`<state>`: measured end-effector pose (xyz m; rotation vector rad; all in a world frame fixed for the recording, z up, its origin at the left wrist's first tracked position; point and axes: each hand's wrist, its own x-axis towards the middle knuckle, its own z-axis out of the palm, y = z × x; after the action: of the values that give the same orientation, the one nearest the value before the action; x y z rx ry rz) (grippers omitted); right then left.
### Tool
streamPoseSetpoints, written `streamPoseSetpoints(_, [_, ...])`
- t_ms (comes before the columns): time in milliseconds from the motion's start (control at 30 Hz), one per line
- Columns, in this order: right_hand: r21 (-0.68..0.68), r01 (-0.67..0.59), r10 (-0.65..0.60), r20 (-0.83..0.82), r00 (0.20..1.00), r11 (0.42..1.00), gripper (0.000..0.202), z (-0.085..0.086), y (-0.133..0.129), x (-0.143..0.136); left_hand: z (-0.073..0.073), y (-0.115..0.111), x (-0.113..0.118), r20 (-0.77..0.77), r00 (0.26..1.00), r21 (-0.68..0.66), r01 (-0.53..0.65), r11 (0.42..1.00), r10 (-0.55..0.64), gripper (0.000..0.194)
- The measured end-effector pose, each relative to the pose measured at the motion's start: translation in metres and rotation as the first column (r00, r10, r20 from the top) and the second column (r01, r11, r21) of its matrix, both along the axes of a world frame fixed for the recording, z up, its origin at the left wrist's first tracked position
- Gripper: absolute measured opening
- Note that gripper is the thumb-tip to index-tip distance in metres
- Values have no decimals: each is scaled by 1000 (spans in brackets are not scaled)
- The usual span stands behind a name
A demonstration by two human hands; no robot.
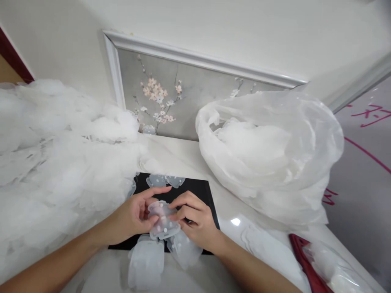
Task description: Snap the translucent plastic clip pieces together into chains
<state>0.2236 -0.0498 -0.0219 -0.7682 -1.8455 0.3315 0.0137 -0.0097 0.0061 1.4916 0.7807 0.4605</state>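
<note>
With fingers (149,223) of left hand (134,214) and right hand (197,219), pinching translucent dotted piece (161,226) by opposite edges, lower centre of frame, over black mat (200,189); probably handling light, bendy, slippery; favouring hold by rim.

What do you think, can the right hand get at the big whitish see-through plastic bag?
Probably yes: nothing seems to stand between the right hand and the bag. But that hand touches a thin, frosted, white-dotted plastic piece, so it may need freeing first.
</note>
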Motion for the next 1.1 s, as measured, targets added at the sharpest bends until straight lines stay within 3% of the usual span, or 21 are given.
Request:
streamPoseSetpoints(233, [136,110,-115,34,993,985,22,3,0,6,6,0,2,179,983,-199,-14,980,50,46])
streamPoseSetpoints(433, [332,171,-232,156,960,928,23,2,0,9,-1,3,3,74,989,-92,-120,988,127,29])
streamPoseSetpoints(567, [444,128,-268,267,926,887,22,4,-3,9,-1,-1,7,1,987,-114,-161,980,163,33])
streamPoseSetpoints(900, [471,147,-302,273,913,870,23,3,1,15,12,1,-3,50,999,-165,4,986,4,36])
streamPoseSetpoints(1100, [506,94,-286,317,904,857,26,6,-2,9,13,5,15,-2,991,-99,-130,987,130,26])
